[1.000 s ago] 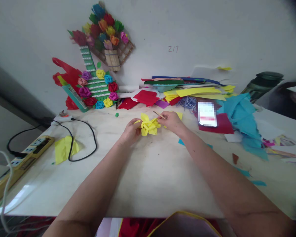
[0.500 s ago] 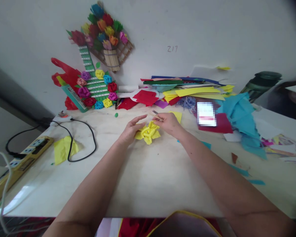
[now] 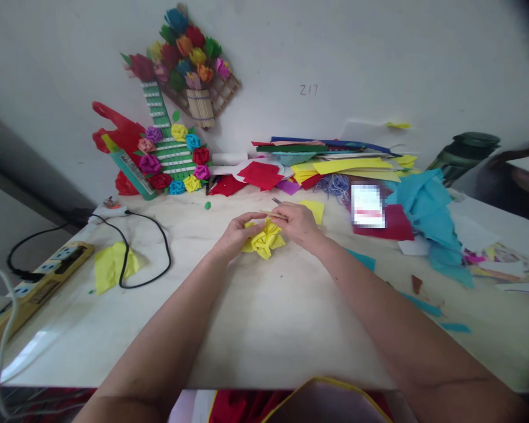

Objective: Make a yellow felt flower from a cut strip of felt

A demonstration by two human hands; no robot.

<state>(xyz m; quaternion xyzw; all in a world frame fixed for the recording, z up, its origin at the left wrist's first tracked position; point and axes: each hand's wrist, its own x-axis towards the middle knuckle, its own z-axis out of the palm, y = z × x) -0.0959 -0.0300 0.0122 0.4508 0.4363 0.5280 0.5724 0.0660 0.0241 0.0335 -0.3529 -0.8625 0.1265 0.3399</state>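
A folded yellow paper flower (image 3: 265,241) lies low over the table between my two hands. My left hand (image 3: 237,236) has its thumb and fingers closed on the flower's left edge. At the flower's far side, my right hand (image 3: 300,223) pinches a thin pale wooden stick (image 3: 271,214) that points left toward my left fingertips. Just beyond the right knuckles a small dark pointed tip (image 3: 276,201) shows; the rest of it is hidden. A flat yellow paper piece (image 3: 314,210) lies behind my right hand.
Stacked coloured paper (image 3: 352,161) lines the wall, with a phone (image 3: 368,204) in front. At left are a power strip (image 3: 48,273), a black cord (image 3: 170,241) and a glue bottle (image 3: 130,170) beside a flower-trimmed guitar shape (image 3: 174,158). Blue scraps (image 3: 423,305) lie right.
My right hand has turned, so the stick now lies flatter and points left. My left fingers have come down closer to it. The flower has stayed nearly in place.
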